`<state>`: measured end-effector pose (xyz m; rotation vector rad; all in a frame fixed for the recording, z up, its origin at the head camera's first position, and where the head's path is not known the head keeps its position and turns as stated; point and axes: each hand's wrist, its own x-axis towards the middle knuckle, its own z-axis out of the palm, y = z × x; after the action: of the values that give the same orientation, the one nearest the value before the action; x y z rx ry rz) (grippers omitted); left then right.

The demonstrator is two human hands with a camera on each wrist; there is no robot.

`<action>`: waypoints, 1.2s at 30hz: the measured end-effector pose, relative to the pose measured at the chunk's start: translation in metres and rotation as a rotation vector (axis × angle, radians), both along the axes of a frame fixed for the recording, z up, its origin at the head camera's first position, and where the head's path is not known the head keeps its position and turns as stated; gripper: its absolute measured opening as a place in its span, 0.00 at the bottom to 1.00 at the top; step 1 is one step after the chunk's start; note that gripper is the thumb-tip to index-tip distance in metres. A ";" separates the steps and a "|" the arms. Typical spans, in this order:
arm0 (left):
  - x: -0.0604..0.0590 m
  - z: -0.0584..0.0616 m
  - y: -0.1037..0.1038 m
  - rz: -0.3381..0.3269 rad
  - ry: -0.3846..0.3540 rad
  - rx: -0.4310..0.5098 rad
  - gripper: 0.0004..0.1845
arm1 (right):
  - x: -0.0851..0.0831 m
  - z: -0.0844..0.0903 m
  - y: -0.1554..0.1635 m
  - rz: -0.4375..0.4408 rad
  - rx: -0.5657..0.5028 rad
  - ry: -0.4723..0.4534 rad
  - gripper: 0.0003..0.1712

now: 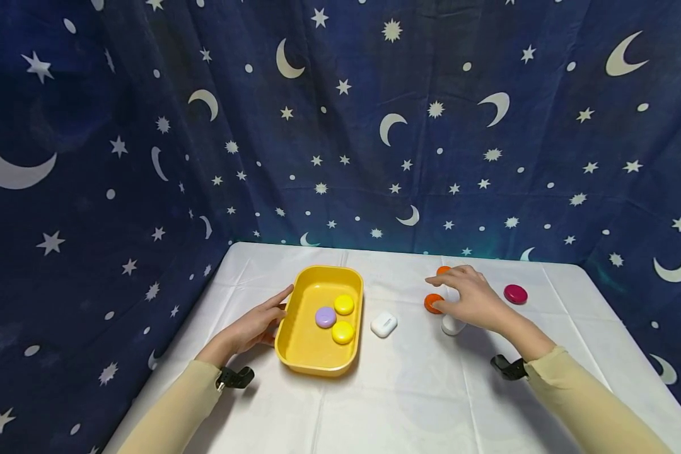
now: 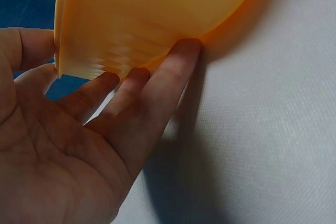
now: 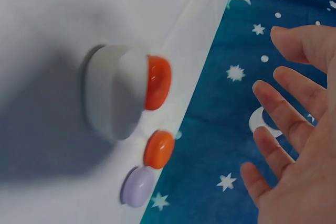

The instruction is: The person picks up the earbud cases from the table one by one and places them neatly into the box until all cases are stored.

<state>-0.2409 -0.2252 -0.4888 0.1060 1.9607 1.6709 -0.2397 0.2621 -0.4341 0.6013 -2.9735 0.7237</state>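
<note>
A yellow tray [image 1: 295,353] sits left of centre on the white table and holds two yellow discs [image 1: 343,304] and a lilac disc [image 1: 325,317]. My left hand [image 1: 272,310] lies against the tray's left wall with straight fingers [image 2: 168,77] touching the yellow tray [image 2: 157,14]. My right hand [image 1: 459,291] hovers with spread fingers [image 3: 286,114] over an orange disc [image 1: 432,303] and a white round case [image 1: 451,326]. It holds nothing. The right wrist view shows the white case [image 3: 113,93], two orange discs [image 3: 158,82] and a lilac disc [image 3: 137,186].
A white earbud case [image 1: 383,324] lies between the tray and my right hand. A crimson disc [image 1: 515,294] rests at the right rear. A star-and-moon curtain [image 1: 340,126] closes off the back and both sides. The white tablecloth [image 1: 408,403] stretches towards me.
</note>
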 end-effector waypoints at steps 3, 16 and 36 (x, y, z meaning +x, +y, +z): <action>0.000 0.000 0.000 0.004 -0.006 -0.002 0.38 | 0.003 -0.006 0.009 0.001 -0.014 -0.034 0.30; 0.000 -0.001 -0.001 0.006 0.006 -0.004 0.37 | 0.008 -0.039 0.042 -0.048 -0.047 -0.079 0.31; 0.001 0.001 -0.001 0.009 0.002 -0.006 0.38 | 0.010 -0.069 0.049 -0.132 -0.154 -0.294 0.41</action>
<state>-0.2398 -0.2258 -0.4879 0.0969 1.9702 1.6710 -0.2294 0.3109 -0.5030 0.3103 -3.1354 1.1036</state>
